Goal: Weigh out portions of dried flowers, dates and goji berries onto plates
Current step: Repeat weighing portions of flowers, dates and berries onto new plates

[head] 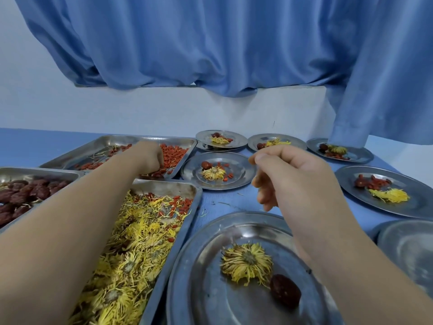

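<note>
My left hand (151, 158) reaches into the far steel tray (103, 140), fingers curled down into the goji berries (175, 152). My right hand (295, 181) hovers above the blue table, fingers loosely curled, thumb against the forefinger, nothing visible in it. Below it, the near plate (206, 292) carries one dried yellow flower (247, 261) and one date (284, 290). The tray of dates (28, 192) stands at the left. Under my left forearm lies the tray of dried flowers (131, 242), with some goji berries mixed in.
A plate (240, 164) with a flower, a date and berries sits mid-table. Three similar filled plates line the back, and another (419, 205) stands at the right. An empty plate (407, 247) is at the right edge. A blue curtain (351, 127) hangs down to the table's back right.
</note>
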A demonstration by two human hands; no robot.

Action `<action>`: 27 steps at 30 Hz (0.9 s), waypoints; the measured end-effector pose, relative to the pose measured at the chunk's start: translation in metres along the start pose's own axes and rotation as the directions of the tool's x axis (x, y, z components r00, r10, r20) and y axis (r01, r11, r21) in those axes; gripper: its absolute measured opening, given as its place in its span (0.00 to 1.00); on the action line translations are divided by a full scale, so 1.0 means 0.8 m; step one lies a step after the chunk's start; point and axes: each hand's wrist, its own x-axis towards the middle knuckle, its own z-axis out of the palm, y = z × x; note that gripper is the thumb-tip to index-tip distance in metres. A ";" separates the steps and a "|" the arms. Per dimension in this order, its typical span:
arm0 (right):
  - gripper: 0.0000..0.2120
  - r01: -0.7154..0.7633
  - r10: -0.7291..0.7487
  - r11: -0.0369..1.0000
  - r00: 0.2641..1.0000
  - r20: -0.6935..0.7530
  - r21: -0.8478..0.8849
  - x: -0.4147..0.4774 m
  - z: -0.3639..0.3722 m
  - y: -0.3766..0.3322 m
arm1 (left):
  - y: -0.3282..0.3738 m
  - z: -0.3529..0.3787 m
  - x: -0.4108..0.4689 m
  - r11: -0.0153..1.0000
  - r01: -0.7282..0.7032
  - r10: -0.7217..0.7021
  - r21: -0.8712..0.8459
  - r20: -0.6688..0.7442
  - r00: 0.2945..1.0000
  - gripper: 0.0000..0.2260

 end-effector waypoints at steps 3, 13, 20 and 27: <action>0.10 -0.024 0.024 1.000 1.000 0.011 0.012 0.000 0.000 -0.001 | 0.001 -0.008 -0.003 0.997 -0.012 0.008 -0.075 -0.052 0.999 0.14; 0.10 -0.061 0.060 0.995 0.998 0.009 0.075 0.003 -0.005 -0.004 | 0.029 -0.022 -0.041 0.936 -0.090 0.031 -0.341 -0.173 0.984 0.07; 0.09 -0.029 0.026 0.983 0.999 0.019 0.183 0.002 -0.011 -0.030 | 0.087 -0.076 -0.149 0.636 -0.201 0.180 -0.745 -0.110 0.977 0.07; 0.04 0.006 -0.013 0.979 0.999 0.034 0.203 -0.003 -0.023 -0.059 | 0.123 -0.093 -0.271 0.481 -0.297 0.435 -0.825 -0.070 0.898 0.10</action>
